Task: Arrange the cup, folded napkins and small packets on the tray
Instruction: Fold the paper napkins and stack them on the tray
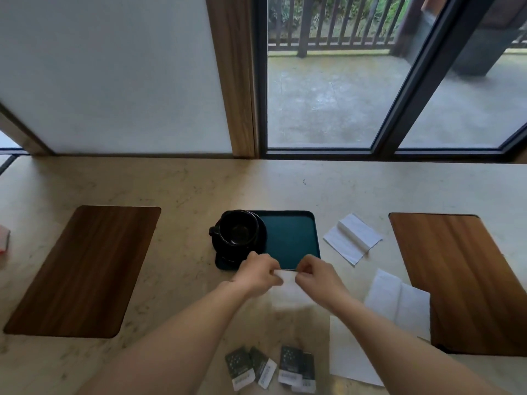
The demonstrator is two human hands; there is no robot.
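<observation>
Both hands working one napkin (pixel 288 289) just near of the tray (pixel 291 238): left hand (pixel 256 273) and right hand (pixel 316 276) each pinching its far edge, one at each corner, sheet hanging toward the person, slightly blurred. Top edge running left-right, parallel to the tray's near rim. Napkin looking thin, soft, limp; likely needing corner pinches and a light press to crease, easily crumpled. Cup (pixel 238 230) sitting upright on a saucer (pixel 228 246) at the tray's left end, handle pointing left, saucer overhanging the rim; looking ceramic, so probably heavy-ish and breakable, best taken by handle or saucer. Right part of tray bare. Folded napkin (pixel 352 236) lying right of tray, turned diagonally; two more sheets (pixel 399 300) (pixel 350 352) lying near right. Four packets (pixel 271 369) lying on the counter (pixel 185 186) at the near edge, fanned, long axes roughly near-far; small, flat, probably slick, so edge grips advisable.
</observation>
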